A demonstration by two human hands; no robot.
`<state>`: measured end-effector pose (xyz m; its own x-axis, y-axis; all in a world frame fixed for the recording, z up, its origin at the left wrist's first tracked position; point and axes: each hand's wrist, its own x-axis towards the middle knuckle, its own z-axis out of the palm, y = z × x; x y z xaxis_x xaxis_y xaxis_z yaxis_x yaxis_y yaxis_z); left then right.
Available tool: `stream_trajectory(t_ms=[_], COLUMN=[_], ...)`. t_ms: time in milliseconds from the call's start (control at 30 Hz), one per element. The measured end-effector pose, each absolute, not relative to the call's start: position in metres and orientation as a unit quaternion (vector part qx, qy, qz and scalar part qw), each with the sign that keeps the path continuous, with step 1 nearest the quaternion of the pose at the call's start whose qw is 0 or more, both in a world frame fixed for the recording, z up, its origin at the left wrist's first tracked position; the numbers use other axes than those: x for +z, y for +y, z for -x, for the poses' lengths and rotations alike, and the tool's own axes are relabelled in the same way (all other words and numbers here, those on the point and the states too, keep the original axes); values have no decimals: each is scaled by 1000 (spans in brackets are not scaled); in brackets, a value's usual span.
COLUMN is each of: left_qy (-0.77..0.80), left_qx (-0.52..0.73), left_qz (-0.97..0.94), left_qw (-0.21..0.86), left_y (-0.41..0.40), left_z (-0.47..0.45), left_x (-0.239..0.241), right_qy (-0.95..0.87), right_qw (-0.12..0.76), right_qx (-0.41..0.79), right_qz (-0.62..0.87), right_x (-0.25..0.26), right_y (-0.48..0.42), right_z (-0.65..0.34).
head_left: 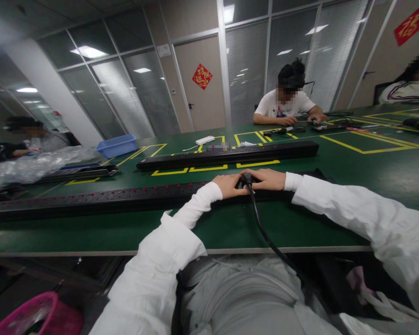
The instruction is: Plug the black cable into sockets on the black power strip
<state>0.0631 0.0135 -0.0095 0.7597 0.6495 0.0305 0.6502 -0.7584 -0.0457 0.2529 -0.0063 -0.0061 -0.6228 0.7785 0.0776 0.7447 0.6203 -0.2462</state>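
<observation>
A long black power strip (pixel 101 199) with red switches lies across the green table in front of me. My left hand (pixel 228 184) rests on the strip, fingers curled against a black plug (pixel 246 178). My right hand (pixel 268 179) presses on the same plug from the other side, fingers together. The plug's black cable (pixel 265 235) runs down over the table edge towards my lap.
A second black power strip (pixel 230 156) lies farther back on yellow floor-tape markings. A white adapter (pixel 205 140) and a blue bin (pixel 117 145) sit beyond it. Clear plastic wrap (pixel 31 167) is heaped at left. Other people sit at the far side and at both ends. A pink basket (pixel 35 318) stands below the table.
</observation>
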Motion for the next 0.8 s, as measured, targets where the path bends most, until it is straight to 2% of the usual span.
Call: stream_trajectory(t_ms=[800], left_qy=[-348], left_qx=[-2], left_qz=[937], left_qw=[38], left_y=[13], left_z=[-64], left_x=[-9], right_qy=[-897], right_qw=[87], right_qx=[90], right_qz=[424], right_x=[-7], right_y=[-4], right_z=[-254])
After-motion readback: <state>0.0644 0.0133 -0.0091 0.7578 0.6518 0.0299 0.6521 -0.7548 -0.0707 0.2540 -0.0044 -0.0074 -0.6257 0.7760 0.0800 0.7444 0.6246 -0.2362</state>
